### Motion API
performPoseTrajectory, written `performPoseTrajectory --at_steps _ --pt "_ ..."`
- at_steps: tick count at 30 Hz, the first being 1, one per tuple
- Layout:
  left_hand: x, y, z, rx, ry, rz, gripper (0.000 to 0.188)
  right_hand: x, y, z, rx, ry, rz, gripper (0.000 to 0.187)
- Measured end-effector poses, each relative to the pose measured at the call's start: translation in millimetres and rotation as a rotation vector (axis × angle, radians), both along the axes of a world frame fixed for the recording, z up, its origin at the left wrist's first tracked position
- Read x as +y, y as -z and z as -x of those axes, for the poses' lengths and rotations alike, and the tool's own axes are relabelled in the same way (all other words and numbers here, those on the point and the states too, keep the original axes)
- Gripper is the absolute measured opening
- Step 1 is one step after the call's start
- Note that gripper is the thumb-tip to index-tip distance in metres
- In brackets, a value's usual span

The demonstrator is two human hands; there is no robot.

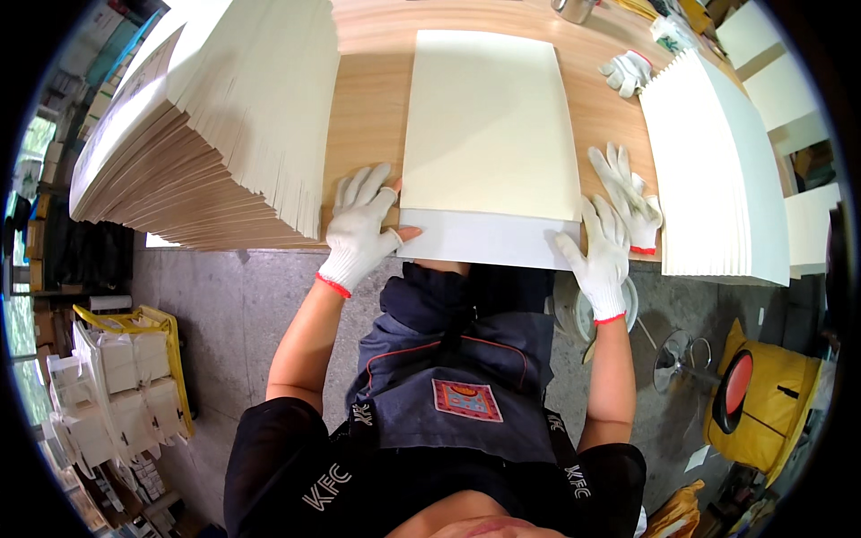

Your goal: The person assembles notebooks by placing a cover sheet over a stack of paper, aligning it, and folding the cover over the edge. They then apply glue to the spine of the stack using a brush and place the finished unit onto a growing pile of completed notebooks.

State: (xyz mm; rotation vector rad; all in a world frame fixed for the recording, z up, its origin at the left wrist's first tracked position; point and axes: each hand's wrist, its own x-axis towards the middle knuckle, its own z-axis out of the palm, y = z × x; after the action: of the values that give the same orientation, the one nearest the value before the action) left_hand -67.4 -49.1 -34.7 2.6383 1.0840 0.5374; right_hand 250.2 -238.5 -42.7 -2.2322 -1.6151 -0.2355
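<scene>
A cream sheet (491, 125) lies on the wooden table, with a pale grey strip (489, 238) along its near edge. Whether the strip is a separate sheet beneath or a fold, I cannot tell. My left hand (360, 224), in a white knit glove with bare thumb and index fingertips, rests at the sheet's left edge, fingers stretched, thumb on the strip. At the right edge lies my right hand (601, 255), gloved too, its fingers extended and thumb touching the strip's corner. Just beyond it is a loose white glove (635, 202) with a red cuff.
A tall stack of paper (260, 108) stands at left, and a stack of white folded sheets (708, 170) at right. Near the latter sits another glove (628, 72). A metal cup (574, 9) is at the far edge. Wrapped bundles (134, 377) and a yellow bag (762, 403) flank me below.
</scene>
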Motion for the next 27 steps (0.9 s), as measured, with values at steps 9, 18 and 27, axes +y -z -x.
performPoseTrajectory --at_steps 9,18,27 --pt "-0.1 -0.4 -0.7 -0.007 0.025 -0.019 0.060 0.0 1.9 0.3 -0.007 0.014 0.005 0.069" --pt "1.2 1.5 -0.2 0.009 0.036 -0.037 0.059 -1.6 3.9 0.4 -0.019 0.032 0.012 0.069" --pt "3.9 2.0 2.0 0.069 0.041 -0.057 0.069 0.8 0.4 0.8 -0.016 -0.012 -0.014 0.069"
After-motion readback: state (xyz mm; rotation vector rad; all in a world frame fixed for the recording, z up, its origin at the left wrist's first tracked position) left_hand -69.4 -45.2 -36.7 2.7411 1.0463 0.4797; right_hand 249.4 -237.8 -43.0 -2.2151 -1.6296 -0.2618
